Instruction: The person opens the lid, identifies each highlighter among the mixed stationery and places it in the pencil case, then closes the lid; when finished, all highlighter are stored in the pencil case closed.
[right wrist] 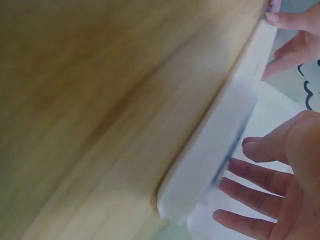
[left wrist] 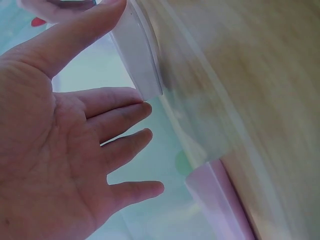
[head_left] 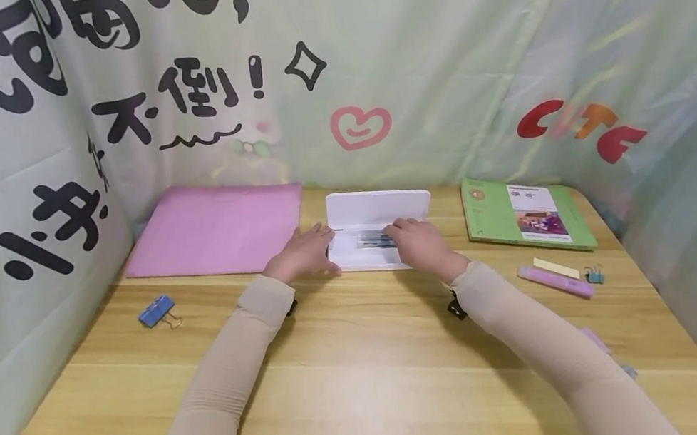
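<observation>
A white pencil case (head_left: 363, 262) lies with its lid (head_left: 379, 207) raised at the back of the wooden table. Slim dark pens in what looks like a clear sleeve (head_left: 373, 240) lie inside it. My left hand (head_left: 306, 253) is at the case's left end, thumb by the front corner and fingers reaching straight along the side; the left wrist view shows the palm (left wrist: 55, 145) bare. Over the right half of the case is my right hand (head_left: 421, 245), its fingertips down by the pens. In the right wrist view those fingers (right wrist: 255, 200) are spread, the thumb apart from them.
A pink folder (head_left: 221, 232) lies back left, a blue binder clip (head_left: 156, 311) in front of it. On the right are a green book (head_left: 483, 213), a cream strip (head_left: 556, 268), a purple bar-shaped item (head_left: 556, 281) and a small teal clip (head_left: 595, 275). Printed curtains (head_left: 427, 58) enclose the table.
</observation>
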Action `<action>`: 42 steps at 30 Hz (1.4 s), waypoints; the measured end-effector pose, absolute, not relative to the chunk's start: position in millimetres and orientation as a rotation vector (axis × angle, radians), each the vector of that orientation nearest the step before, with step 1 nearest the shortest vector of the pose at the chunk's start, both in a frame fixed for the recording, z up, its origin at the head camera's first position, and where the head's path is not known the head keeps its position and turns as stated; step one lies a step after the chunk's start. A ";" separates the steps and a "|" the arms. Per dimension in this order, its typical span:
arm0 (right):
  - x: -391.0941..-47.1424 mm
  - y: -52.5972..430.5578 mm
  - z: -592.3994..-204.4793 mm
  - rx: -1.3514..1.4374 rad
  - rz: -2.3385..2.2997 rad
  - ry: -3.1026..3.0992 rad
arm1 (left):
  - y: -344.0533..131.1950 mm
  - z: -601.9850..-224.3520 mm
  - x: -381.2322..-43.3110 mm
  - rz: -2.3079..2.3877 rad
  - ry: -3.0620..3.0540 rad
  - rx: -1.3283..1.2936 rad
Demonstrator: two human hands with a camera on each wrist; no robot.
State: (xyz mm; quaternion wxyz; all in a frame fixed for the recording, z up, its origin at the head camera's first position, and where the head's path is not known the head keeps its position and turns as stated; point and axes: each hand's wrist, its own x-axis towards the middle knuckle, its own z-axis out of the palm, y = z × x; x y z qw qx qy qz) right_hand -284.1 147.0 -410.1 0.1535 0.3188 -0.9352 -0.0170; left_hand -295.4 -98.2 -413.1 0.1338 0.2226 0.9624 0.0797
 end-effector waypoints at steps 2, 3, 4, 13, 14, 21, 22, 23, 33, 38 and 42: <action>-278.5 152.6 -406.2 0.910 -0.030 -2.688 | -97.6 -414.6 -294.8 0.243 2.790 0.640; -275.7 156.4 -404.2 0.903 -0.024 -2.693 | -97.1 -414.4 -293.9 0.253 2.789 0.635; -272.5 160.8 -401.8 0.892 -0.020 -2.701 | -97.2 -414.2 -293.4 0.252 2.790 0.637; -241.5 210.1 -378.4 0.590 -0.035 -2.869 | -100.9 -408.0 -291.1 0.270 2.784 0.628; -238.5 215.1 -375.7 0.555 -0.050 -2.919 | -101.7 -407.7 -291.4 0.268 2.786 0.621; -220.3 243.4 -364.3 0.297 -0.131 -3.243 | -103.8 -407.7 -291.8 0.275 2.795 0.617; -218.1 246.6 -364.4 0.271 -0.134 -3.279 | -103.5 -407.8 -291.7 0.283 2.792 0.620; -215.9 249.7 -365.2 0.257 -0.140 -3.308 | -103.2 -407.8 -291.5 0.290 2.789 0.619; -197.9 261.9 -377.8 0.263 -0.171 -3.387 | -99.3 -406.7 -290.2 0.274 2.778 0.632; -194.8 263.8 -384.4 0.234 -0.169 -3.425 | -96.3 -406.1 -289.6 0.273 2.785 0.644; -195.8 261.7 -386.2 0.261 -0.162 -3.373 | -95.9 -407.7 -290.5 0.274 2.787 0.644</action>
